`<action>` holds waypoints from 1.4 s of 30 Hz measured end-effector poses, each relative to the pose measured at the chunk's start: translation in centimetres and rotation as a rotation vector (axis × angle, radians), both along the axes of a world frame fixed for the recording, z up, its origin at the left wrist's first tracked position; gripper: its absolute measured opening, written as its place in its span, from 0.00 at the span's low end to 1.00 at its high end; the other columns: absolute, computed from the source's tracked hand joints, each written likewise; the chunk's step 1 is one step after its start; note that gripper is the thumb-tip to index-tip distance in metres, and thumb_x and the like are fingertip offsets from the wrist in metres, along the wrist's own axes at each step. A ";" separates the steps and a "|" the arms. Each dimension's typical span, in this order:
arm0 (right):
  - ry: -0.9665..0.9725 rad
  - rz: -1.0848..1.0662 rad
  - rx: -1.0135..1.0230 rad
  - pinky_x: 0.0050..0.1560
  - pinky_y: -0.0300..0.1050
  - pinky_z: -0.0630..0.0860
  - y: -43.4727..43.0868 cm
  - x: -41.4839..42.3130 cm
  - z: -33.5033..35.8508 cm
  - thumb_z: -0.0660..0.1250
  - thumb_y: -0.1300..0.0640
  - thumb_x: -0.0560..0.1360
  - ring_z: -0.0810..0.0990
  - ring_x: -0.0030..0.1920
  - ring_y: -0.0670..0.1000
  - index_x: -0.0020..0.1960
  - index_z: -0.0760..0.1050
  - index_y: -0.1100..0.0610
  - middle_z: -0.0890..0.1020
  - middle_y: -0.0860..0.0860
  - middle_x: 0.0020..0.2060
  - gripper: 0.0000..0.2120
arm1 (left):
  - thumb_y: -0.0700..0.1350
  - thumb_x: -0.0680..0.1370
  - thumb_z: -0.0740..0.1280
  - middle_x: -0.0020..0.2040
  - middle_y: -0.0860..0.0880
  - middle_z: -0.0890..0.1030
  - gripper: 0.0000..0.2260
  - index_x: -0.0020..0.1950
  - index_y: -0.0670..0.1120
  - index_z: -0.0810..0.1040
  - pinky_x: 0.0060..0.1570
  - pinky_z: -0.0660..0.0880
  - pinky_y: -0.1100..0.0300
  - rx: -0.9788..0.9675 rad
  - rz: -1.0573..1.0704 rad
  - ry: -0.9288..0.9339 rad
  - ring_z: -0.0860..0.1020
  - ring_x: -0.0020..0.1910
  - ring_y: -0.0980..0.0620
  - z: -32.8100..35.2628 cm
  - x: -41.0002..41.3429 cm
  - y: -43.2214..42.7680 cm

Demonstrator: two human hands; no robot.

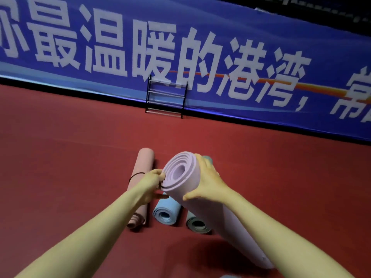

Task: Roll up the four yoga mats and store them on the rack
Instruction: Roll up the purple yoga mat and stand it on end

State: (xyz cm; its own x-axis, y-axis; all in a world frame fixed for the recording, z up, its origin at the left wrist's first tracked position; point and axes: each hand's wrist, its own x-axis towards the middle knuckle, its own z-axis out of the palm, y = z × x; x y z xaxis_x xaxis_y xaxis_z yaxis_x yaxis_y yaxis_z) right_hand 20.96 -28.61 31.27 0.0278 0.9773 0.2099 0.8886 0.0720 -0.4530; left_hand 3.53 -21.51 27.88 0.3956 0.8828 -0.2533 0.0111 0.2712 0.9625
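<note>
Fingers of left hand point(153, 182) and right hand point(208, 180) grip lilac mat point(179, 171) near its raised end.

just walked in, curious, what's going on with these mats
A person holds a rolled lilac mat tilted upward, right hand gripping its side near the top end. The left hand pinches a black band at that end's edge, apparently to bind the roll. A pink mat, a blue mat and a grey mat lie rolled side by side on the floor. The rack stands by the blue banner, no mat on it.
</note>
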 end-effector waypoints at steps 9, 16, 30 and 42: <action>-0.169 0.253 -0.359 0.71 0.55 0.54 6.7 -4.7 -17.7 0.79 0.38 0.55 0.51 0.71 0.52 0.76 0.44 0.50 0.52 0.50 0.71 0.62 | 0.33 0.78 0.57 0.40 0.47 0.75 0.10 0.45 0.44 0.75 0.36 0.73 0.56 -0.430 0.028 0.286 0.73 0.38 0.49 -16.9 -6.5 6.1; -0.269 0.388 -0.475 0.71 0.60 0.54 11.1 -10.3 -26.8 0.76 0.35 0.55 0.51 0.73 0.54 0.76 0.36 0.49 0.51 0.50 0.74 0.65 | 0.55 0.81 0.54 0.41 0.44 0.73 0.19 0.45 0.42 0.73 0.38 0.68 0.56 -0.739 0.159 0.241 0.71 0.38 0.46 -25.9 -10.9 8.5; -0.389 0.747 -0.451 0.63 0.55 0.61 11.5 -32.7 -36.2 0.74 0.35 0.59 0.63 0.65 0.57 0.77 0.43 0.54 0.64 0.55 0.67 0.59 | 0.58 0.82 0.55 0.57 0.44 0.80 0.20 0.57 0.46 0.78 0.54 0.71 0.51 -0.755 0.673 -0.027 0.76 0.56 0.45 -39.7 -32.6 0.0; -0.518 0.863 -0.232 0.64 0.56 0.62 8.1 -44.7 -40.6 0.69 0.29 0.58 0.65 0.66 0.60 0.76 0.50 0.59 0.63 0.58 0.70 0.59 | 0.32 0.73 0.61 0.63 0.39 0.71 0.18 0.62 0.42 0.75 0.64 0.60 0.52 -0.415 1.412 0.918 0.67 0.65 0.40 -41.7 -44.4 -10.0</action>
State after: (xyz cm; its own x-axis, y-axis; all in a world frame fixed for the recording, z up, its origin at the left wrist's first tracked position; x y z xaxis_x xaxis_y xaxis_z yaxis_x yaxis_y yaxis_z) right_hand -23.72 -20.47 -9.34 -0.7419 0.6399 -0.2002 0.6663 0.7371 -0.1131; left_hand -40.92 -31.50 -13.80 -0.9521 0.2164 -0.2160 0.0258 0.7608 0.6485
